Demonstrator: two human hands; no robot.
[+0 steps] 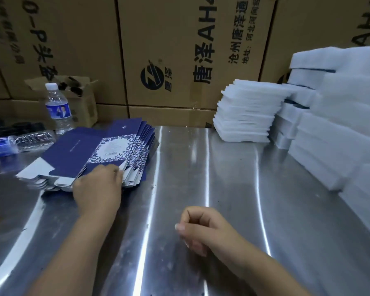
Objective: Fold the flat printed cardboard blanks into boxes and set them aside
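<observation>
A stack of blue printed blanks (98,150) is seen at the left on the steel surface (201,167), its near edge touched by the left grip (97,186); the right grip (199,227), loosely curled, is held empty nearer.

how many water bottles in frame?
2. The upright bottle stands just behind the blanks, far left. The lying bottle is on its side left of the blanks, at the frame edge. More may sit out of view there.
</observation>
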